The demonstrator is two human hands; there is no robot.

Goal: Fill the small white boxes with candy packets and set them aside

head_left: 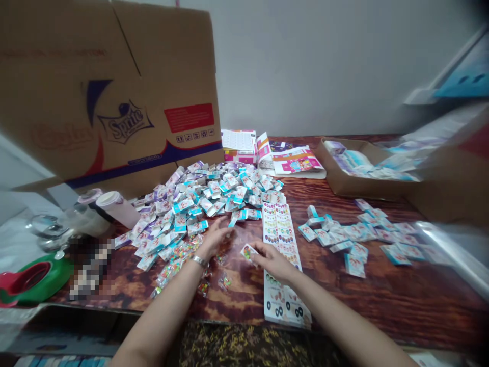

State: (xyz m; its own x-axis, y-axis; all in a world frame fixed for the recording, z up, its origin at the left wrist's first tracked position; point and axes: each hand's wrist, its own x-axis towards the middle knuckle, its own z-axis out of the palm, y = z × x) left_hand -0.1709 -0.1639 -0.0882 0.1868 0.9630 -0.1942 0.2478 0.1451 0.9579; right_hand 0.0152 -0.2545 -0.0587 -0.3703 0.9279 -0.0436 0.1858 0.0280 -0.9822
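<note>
My left hand point(217, 238), with a metal watch band at its wrist, reaches to the near edge of a heap of small white, blue and purple boxes point(183, 204). Its thumb and fingers are apart beside the blue end of one box point(232, 222); I cannot tell whether they touch it. Between the thumb and fingers of my right hand point(273, 261) is a small white piece with multicoloured bits point(247, 252). Under the right forearm lies a stack of nail-sticker sheets point(278, 221). Small clear packets of coloured bits point(179, 257) lie around my left wrist.
A large cardboard box point(153, 92) stands behind the heap. More small boxes point(351, 234) lie scattered at right, before an open carton point(344, 183). Pink printed packaging point(298, 162) sits at the back. At left are a pale cup point(116, 209) and a green tape roll point(53, 275).
</note>
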